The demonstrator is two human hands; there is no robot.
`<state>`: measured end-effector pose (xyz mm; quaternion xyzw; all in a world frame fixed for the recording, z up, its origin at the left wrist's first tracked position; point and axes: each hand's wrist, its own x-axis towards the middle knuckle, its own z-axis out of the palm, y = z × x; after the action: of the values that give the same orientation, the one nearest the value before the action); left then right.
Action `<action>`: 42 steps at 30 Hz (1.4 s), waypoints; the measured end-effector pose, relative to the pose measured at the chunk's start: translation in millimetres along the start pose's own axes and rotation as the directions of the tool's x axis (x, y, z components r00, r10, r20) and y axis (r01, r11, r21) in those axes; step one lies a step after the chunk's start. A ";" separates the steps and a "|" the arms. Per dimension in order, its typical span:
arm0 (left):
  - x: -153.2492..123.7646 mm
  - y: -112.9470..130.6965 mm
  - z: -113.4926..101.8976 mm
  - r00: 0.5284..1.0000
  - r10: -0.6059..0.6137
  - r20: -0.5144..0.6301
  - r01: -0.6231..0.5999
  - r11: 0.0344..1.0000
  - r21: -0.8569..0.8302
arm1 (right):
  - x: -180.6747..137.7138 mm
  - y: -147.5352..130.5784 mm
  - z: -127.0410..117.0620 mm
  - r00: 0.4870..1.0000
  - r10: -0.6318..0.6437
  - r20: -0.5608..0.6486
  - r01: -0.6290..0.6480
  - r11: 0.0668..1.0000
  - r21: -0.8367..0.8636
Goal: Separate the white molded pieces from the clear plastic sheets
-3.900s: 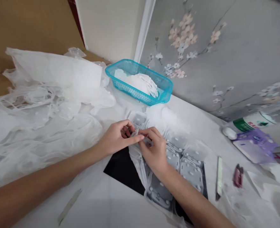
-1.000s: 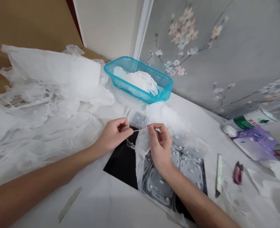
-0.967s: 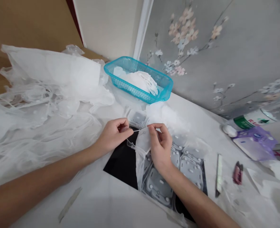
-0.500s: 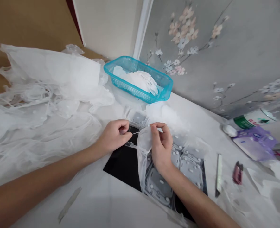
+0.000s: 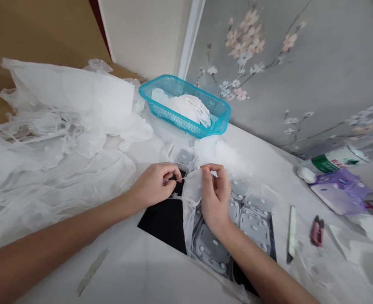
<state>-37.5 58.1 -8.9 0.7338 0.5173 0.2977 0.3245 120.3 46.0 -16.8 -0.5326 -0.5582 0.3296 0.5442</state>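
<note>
While both hands are pinched shut on the work, I read this as a two-point peel. Left hand [image 5: 155, 185] is closed, with thumb and forefinger nipping a thin strip [image 5: 179, 180]. Right hand [image 5: 213, 196] is closed on the lifted far edge of the translucent sheet [image 5: 190, 198].

The strip spans the gap between the hands. It's taut, long axis left-right, close to level. The sheet lies over the black mat [image 5: 163, 221] mid-bench, near of the blue basket [image 5: 220, 113]. Its long axis runs from the hands toward the near side, slightly right, and the lifted edge points far and up.

My take on doing it well:
- Pull low and along the strip, not upward.
- Anchor the right hand close to the tear line so the sheet doesn't stretch.
- Use slow, even tension; film this thin looks likely to snap.

Grey cut-out shapes [image 5: 256, 223] show on the mat right of the right hand. The waste film heap [image 5: 63, 139] is far left, and a blade [image 5: 291, 232] lies well right on the bench [image 5: 142, 270].
</note>
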 end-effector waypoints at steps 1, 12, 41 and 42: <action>0.2 1.0 -0.1 1.000 -0.001 -0.006 0.001 1.000 0.008 | -0.3 0.2 -0.2 1.000 0.003 -0.006 -0.003 1.000 -0.002; -2.1 7.4 -3.6 0.993 -0.114 -0.011 0.114 0.978 0.176 | -0.9 2.1 0.6 0.982 -0.094 -0.162 0.099 0.995 0.019; 2.7 -3.0 -1.4 1.000 0.015 0.004 -0.015 0.994 0.110 | 24.7 -0.5 -8.6 0.639 0.100 0.762 -0.394 0.894 0.213; 1.5 -2.0 -2.4 1.000 0.007 -0.020 -0.005 0.996 0.094 | 25.0 -1.0 -8.6 0.632 0.083 0.770 -0.373 0.904 0.209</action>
<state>-40.1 60.4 -8.8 0.7468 0.5316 0.2816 0.2836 132.2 67.8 -7.9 -0.3123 -0.5899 0.6789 0.3059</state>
